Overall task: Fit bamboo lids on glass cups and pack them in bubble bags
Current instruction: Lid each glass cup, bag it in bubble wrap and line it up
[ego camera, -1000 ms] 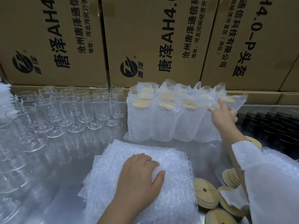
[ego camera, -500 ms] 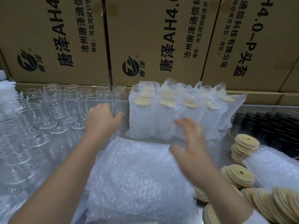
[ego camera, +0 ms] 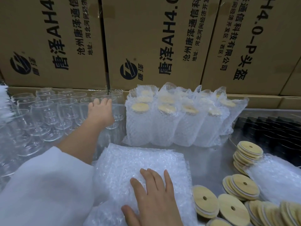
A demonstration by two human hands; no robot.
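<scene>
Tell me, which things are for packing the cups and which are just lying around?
For the job: glass cups, bamboo lids, stack of bubble bags, packed cups.
Just lying about: cardboard boxes behind, black ridged things on the right.

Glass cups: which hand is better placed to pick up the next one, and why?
Left. The left hand is among the glass cups, fingers at a rim; the right hand lies flat on the bubble bag stack, apart from them.
</scene>
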